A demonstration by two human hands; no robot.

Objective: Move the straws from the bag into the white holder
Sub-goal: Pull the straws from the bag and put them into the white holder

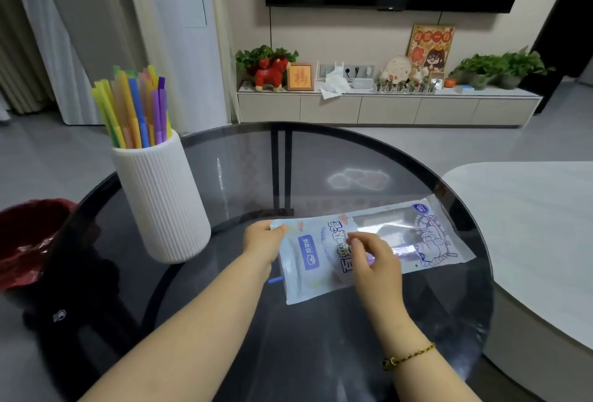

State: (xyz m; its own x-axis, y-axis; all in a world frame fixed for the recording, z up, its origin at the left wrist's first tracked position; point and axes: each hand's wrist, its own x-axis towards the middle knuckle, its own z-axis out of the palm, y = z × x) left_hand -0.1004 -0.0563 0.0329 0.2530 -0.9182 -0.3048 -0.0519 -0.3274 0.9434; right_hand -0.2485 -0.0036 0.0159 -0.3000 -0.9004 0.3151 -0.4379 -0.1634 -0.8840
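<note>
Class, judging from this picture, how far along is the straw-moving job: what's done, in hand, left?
Done: many coloured straws stand in the white holder. In hand: the left hand grips the bag at its end, and the right hand pinches its top. Left: a purple straw inside and a blue straw poking out.

Left hand (263, 241) and right hand (377, 260) pinch the bag (309, 276) on the table (244, 177).

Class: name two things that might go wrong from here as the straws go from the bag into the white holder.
1. The blue straw pokes out of the bag beside the left hand; it may slip out and roll on the glass table.
2. The tall white holder is already crowded with straws; pushing more in could tip it.
</note>
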